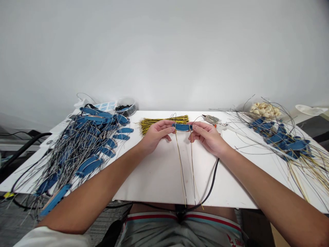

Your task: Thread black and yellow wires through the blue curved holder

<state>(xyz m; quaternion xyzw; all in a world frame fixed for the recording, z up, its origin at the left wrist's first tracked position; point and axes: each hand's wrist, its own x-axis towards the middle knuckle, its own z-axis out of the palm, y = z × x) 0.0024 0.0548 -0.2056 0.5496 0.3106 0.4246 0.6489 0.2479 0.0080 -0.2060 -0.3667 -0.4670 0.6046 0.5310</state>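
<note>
A small blue curved piece with cords (182,127) is stretched level between my two hands, above the white table. My left hand (159,133) pinches its left end between thumb and fingers. The right end sits in the pinch of my right hand (205,134). Thin black and yellowish cords hang from both ends, down past the table's front edge. Just behind my hands lies a bundle of yellow-and-black cords (150,124). A hot glue gun (212,119) lies partly behind my right hand, its nozzle pointing left.
On the left, blue pieces with grey cords (87,127) form a large tangled heap. A clear tub of black bits (125,107) stands behind it. More blue pieces (285,139) with loose cords lie right, before a container of cream-coloured pieces (266,110). A black cable (214,178) crosses the table's front edge.
</note>
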